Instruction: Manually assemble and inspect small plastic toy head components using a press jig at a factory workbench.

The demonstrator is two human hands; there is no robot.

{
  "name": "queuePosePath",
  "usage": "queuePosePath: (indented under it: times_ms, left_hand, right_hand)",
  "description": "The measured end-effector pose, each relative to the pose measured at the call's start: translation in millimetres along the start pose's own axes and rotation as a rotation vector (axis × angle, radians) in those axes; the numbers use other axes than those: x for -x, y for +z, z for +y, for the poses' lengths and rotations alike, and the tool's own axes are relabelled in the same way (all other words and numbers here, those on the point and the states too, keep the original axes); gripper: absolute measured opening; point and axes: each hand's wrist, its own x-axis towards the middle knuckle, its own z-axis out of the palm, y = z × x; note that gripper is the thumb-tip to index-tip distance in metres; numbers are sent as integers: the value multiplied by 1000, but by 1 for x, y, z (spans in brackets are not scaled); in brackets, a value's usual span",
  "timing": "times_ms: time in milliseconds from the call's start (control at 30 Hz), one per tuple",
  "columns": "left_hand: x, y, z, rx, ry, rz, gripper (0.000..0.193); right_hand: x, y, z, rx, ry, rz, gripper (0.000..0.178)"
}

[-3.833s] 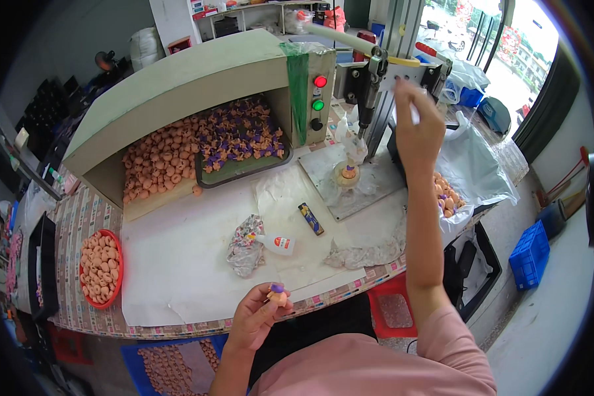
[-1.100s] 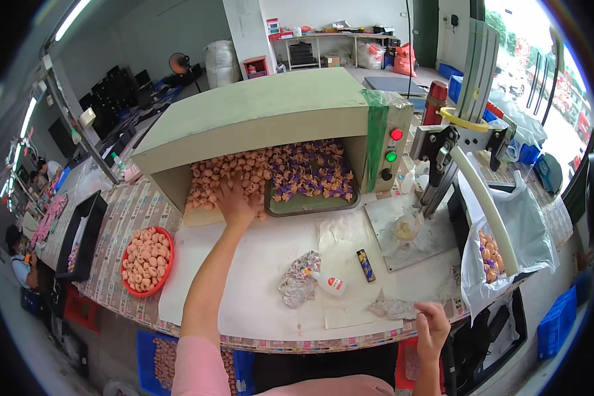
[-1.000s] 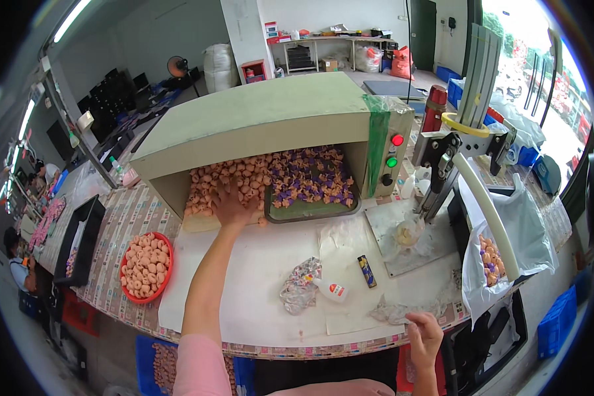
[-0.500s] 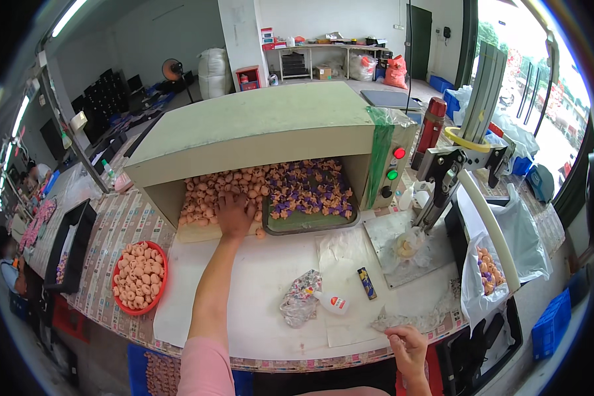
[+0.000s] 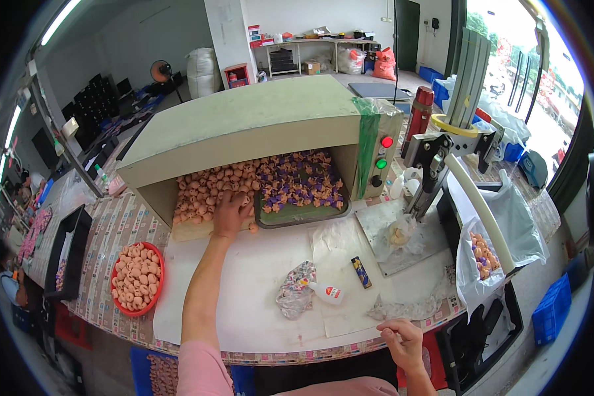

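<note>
My left hand reaches under the hood of a pale green box-shaped machine. Its fingers curl into a heap of hollow, round, peach-coloured pieces, with one piece showing between thumb and fingers. Right beside it lies a dark tray filled with small peach-and-purple figures. Over the table's front edge, my right hand has its fingers bent in and pressed together; whatever they hold, if anything, is hidden. Closest to it is a crumpled clear plastic sheet.
A red basin of peach pieces stands at left. A white bottle, crumpled wrapper and dark blue tube-like packet lie centrally. At right are a lever press and a lined bin containing figures.
My left hand's fingers have drawn in closer around the peach pieces. My right hand has shifted slightly, its fingers still bent. The whole view has moved a little.
</note>
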Motion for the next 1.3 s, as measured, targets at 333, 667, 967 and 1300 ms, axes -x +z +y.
queuePosePath:
  times_ms: [333, 667, 967, 1300]
  left_hand:
    - [85, -68, 94, 1406, -1178, -215, 34]
    - [157, -102, 186, 2266, -1433, -342, 35]
    - [194, -102, 209, 2420, -1559, -237, 37]
    - [205, -91, 237, 2222, -1450, -410, 34]
  right_hand:
    - [-14, 10, 10, 21, -3, -81, 9]
    - [-75, 91, 21, 313, -343, -109, 33]
    - [-49, 90, 29, 225, -100, -200, 40]
    - [-5, 55, 19, -318, 176, -21, 40]
